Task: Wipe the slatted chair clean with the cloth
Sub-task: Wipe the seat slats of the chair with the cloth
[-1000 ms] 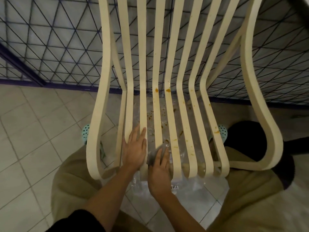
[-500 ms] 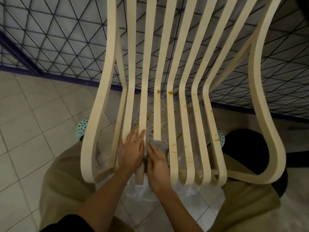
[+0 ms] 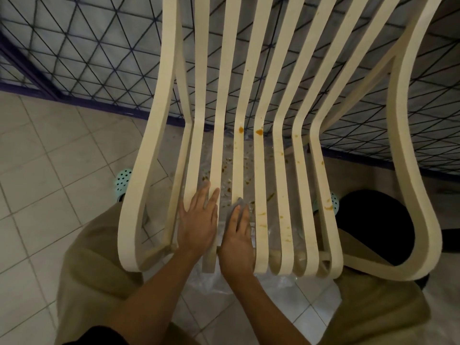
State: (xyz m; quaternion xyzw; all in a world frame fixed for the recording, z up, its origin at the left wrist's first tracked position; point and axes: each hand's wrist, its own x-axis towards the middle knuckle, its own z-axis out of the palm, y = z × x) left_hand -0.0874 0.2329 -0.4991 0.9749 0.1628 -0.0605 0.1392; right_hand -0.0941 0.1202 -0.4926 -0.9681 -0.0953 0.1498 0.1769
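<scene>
A: Views?
B: One. Head-worn wide-angle, facing forward and steeply down onto the slatted chair (image 3: 280, 170) seat.
A: Range?
B: Close. Left hand (image 3: 198, 220) and right hand (image 3: 237, 237) land mid-frame, forearms entering at the bottom edge. Seat's front edge is nearest the lens, backrest runs out the top. Tiled floor (image 3: 49, 158) left, mesh panel (image 3: 87, 46) behind. Lines bow toward the frame edges.

The chair (image 3: 280, 170) is coloured cream and speckled with orange-brown stains (image 3: 259, 131) on its middle slats. A grey cloth (image 3: 236, 204) is seen on its seat. Behind the chair a dark purple fence (image 3: 99, 58) is patterned in triangles; beneath the chair pale beige tiles (image 3: 49, 170) are gridded. Left of the chair, a mint-green shoe (image 3: 123, 180) is dotted black.
</scene>
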